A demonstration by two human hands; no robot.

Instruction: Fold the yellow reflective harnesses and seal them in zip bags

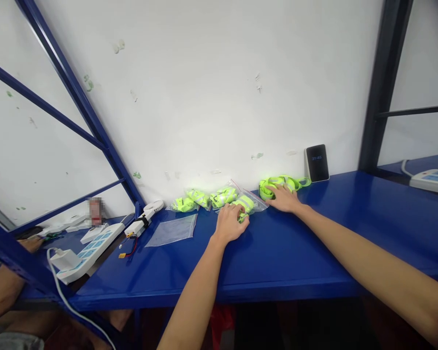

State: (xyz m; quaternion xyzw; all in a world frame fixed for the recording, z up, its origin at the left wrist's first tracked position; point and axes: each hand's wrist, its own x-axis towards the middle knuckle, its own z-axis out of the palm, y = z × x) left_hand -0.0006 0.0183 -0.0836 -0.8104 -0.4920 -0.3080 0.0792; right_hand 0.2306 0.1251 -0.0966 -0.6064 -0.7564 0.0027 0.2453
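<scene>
On the blue shelf, my left hand (229, 224) is curled over the near end of a clear zip bag holding a neon yellow reflective strap (244, 203). Its fingertips are partly hidden behind the hand. Farther right, my right hand (283, 198) lies with fingers apart on a loose bundle of neon yellow reflective straps (277, 183), touching its front. Several more bagged reflective straps (196, 197) sit in a row against the wall, left of my left hand. A flat clear zip bag (172, 230) rests on the shelf to their left.
A black-screened device (317, 163) leans on the wall at right. At left are a white fan (154, 206), a battery pack with wires (135, 227) and a white power strip (91, 253). Beyond a blue upright, another person's arm (7, 287) shows. The shelf's front edge (263, 290) runs below my forearms.
</scene>
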